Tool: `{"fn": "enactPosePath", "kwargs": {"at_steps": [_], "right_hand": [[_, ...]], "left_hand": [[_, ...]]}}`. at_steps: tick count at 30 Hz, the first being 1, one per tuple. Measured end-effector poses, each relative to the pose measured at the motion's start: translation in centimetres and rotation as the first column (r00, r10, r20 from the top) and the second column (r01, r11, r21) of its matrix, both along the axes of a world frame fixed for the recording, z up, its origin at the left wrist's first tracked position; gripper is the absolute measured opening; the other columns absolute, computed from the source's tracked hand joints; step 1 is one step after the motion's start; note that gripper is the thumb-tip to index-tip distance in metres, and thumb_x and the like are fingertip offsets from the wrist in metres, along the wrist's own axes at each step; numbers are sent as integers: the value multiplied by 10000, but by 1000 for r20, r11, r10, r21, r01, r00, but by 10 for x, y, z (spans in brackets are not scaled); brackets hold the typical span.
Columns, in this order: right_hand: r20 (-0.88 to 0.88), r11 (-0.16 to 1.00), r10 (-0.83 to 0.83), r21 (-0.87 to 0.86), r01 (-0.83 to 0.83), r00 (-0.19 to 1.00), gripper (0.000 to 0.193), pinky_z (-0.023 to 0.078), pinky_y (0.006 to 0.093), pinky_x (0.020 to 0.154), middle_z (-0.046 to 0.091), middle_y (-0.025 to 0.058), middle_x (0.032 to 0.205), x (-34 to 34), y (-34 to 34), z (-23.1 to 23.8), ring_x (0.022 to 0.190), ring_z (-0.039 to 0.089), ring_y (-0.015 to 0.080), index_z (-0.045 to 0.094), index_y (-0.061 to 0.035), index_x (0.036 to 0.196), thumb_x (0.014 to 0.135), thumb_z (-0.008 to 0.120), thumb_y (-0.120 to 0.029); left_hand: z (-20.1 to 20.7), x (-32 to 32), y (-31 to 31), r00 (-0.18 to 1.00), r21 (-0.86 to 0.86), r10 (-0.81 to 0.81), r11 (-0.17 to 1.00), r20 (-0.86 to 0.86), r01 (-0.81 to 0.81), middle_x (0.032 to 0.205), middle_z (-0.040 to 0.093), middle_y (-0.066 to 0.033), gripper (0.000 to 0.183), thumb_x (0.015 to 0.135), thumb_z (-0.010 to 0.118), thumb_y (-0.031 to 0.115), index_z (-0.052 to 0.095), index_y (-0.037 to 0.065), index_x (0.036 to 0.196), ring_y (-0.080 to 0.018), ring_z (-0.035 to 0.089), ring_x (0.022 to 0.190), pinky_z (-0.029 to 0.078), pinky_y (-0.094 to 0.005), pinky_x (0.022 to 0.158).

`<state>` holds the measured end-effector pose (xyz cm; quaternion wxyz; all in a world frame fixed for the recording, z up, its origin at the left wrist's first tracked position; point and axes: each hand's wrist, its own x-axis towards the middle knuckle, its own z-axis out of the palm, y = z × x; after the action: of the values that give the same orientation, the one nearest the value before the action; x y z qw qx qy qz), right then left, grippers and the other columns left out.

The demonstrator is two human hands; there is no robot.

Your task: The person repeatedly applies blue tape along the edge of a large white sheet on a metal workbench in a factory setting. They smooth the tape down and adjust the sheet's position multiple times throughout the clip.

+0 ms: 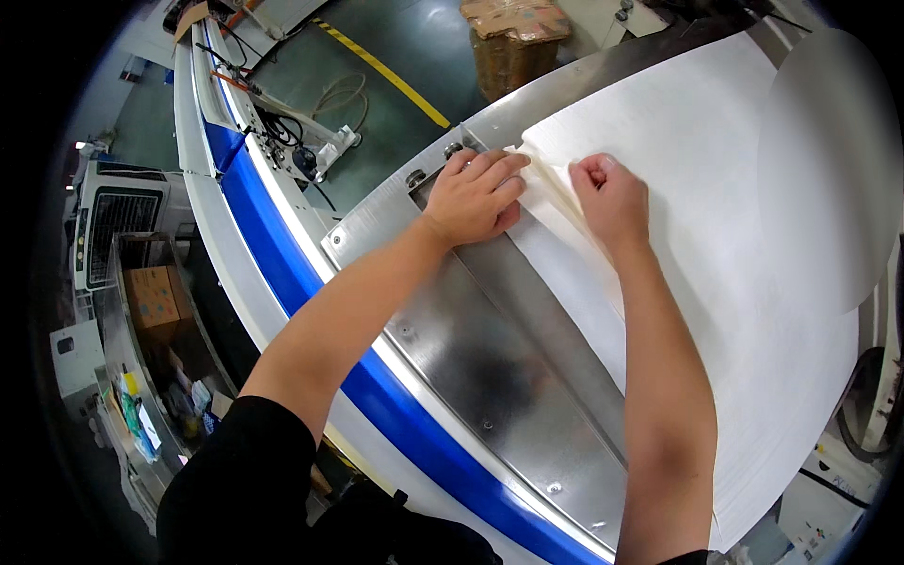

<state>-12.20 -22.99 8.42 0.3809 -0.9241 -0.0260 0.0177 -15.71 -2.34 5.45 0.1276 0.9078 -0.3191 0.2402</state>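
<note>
Over metal plating [471,386], left hand [477,198] and right hand [614,202] touch white sheet [725,198].

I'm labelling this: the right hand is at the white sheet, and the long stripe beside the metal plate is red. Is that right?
Not red: the head view shows the long stripe blue; the right hand is at the white sheet.

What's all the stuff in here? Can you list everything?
White sheet: one, white, right side
Metal plate: one, silver, centre
Blue strip: one, blue, left of the plate
Wrapped carton: one, brown, top centre
Floor line: one, mostly yellow, top
Grille machine: one, white, far left
Cardboard box: one, brown, below the machine
Sleeves: two, black, bottom
Left hand: one, bare, at the sheet's folded edge
Right hand: one, bare, curled on the sheet
</note>
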Motion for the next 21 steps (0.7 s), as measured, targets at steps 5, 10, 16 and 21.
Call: {"fn": "enactPosePath", "kwargs": {"at_steps": [5, 10, 16, 21], "right_hand": [[-59, 968, -75, -243, 58, 995, 331, 490, 427, 729, 649, 142, 902, -104, -10, 11, 795, 627, 322, 649, -67, 945, 917, 498, -360], [82, 793, -333, -515, 326, 940, 450, 434, 449, 837, 654, 152, 854, -233, -138, -4, 818, 615, 356, 652, -41, 919, 967, 374, -392], [92, 501, -547, -760, 414, 832, 571, 435, 454, 814, 628, 198, 659, -408, -345, 1, 703, 622, 362, 656, -24, 660, 974, 361, -398], [105, 423, -665, -763, 489, 740, 558, 399, 502, 926, 651, 163, 658, -520, -475, -2, 679, 639, 342, 692, -54, 669, 973, 369, -391]], "left_hand": [[12, 16, 20, 965, 170, -147, 968, -217, 185, 1152, 582, -116, 388, 657, 699, 154, 547, 85, 1007, -276, 554, 1082, 368, -418, 999], [42, 18, 5, 978, 592, 0, 796, -208, 126, 1161, 576, -105, 610, 727, 680, 161, 431, 77, 1277, -244, 562, 1089, 351, -405, 1011], [66, 23, -80, 896, 903, 305, 383, -323, 195, 1028, 653, -59, 391, 738, 633, 96, 618, 181, 1119, -236, 623, 995, 431, -433, 917], [10, 48, -71, 897, 885, 385, 466, -218, 15, 912, 664, -108, 121, 794, 619, 131, 688, 78, 879, -268, 644, 915, 489, -381, 804]]}}
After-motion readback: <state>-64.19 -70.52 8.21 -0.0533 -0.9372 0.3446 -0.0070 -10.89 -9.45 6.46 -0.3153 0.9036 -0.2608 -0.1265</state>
